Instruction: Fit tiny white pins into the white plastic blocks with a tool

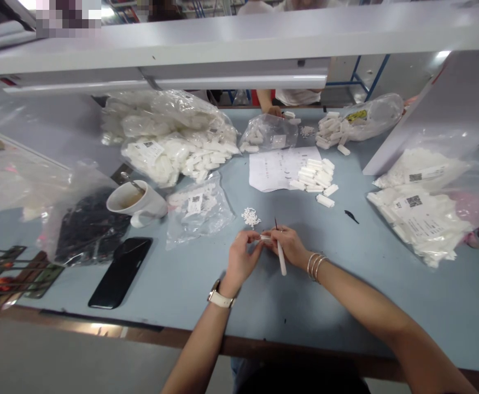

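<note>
Pinched in the fingers of my left hand (241, 256) is a small white plastic piece (266, 239). My right hand (291, 246) is closed around a slim white-handled tool (281, 260) with a thin dark tip pointing away from me. Its fingertips meet the white piece too, and partly cover it. Just beyond my left fingers lies a little heap of tiny white parts (250, 217). Farther off, a pile of white oblong plastic pieces (315, 176) rests partly on a printed paper sheet (270, 169).
Left of my hands are a clear bag of small white parts (200, 210), a white mug (141, 205) with a spoon, and a black phone (120, 273). Bags of white pieces (420, 210) lie at right. Across the table, a person's hand (275, 111) is near more pieces.
</note>
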`<state>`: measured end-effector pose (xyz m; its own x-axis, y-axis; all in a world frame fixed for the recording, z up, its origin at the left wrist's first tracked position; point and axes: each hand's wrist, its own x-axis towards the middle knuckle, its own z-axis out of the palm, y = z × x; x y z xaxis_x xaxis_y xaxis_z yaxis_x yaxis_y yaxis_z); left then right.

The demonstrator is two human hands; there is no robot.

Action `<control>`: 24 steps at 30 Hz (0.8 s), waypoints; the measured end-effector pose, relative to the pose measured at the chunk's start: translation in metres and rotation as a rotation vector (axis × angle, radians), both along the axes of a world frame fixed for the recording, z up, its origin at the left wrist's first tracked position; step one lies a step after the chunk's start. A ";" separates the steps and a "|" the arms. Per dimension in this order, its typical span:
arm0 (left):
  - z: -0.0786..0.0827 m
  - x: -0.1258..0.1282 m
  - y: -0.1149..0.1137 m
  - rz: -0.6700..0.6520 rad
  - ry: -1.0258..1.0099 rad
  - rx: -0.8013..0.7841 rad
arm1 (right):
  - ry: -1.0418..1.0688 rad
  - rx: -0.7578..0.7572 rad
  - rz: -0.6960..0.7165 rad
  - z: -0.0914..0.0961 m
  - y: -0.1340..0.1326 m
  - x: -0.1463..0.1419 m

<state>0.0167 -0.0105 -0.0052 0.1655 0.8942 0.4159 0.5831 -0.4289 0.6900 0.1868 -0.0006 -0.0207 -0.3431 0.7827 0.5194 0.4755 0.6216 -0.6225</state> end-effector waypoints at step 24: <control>0.006 -0.007 0.006 -0.043 -0.520 -0.541 | 0.088 -0.071 -0.004 0.004 -0.004 0.000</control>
<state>0.0100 -0.0042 0.0012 0.1071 0.9932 -0.0459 0.1147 0.0335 0.9928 0.1870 -0.0045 -0.0169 -0.2958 0.8198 0.4903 0.4193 0.5726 -0.7045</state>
